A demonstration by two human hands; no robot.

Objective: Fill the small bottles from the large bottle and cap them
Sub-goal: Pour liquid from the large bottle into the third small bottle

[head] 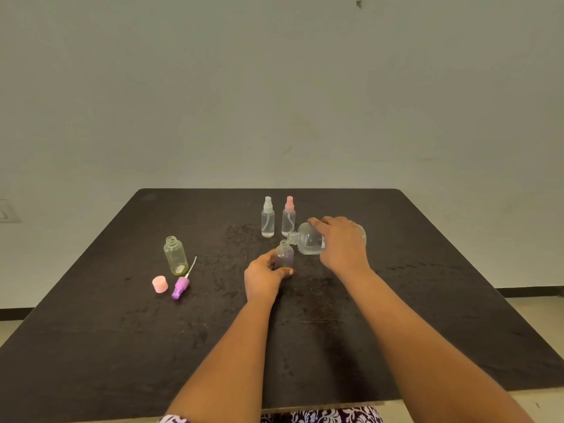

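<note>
A person's left hand (262,279) curls its fingers round an uncapped small bottle (284,256) standing mid-table (427,300). The right hand (343,242), at its 2 o'clock, grips the large bottle (308,241), tipped sideways with its neck at the small bottle's mouth. Two capped spray bottles, one white-topped (267,218) and one pink-topped (288,216), stand close behind at 12 o'clock. At 9 o'clock, well apart, are an open yellowish bottle (176,256), a pink cap (160,284) and a purple sprayer head (180,286). Bare tabletop stretches to the near and right edges.
</note>
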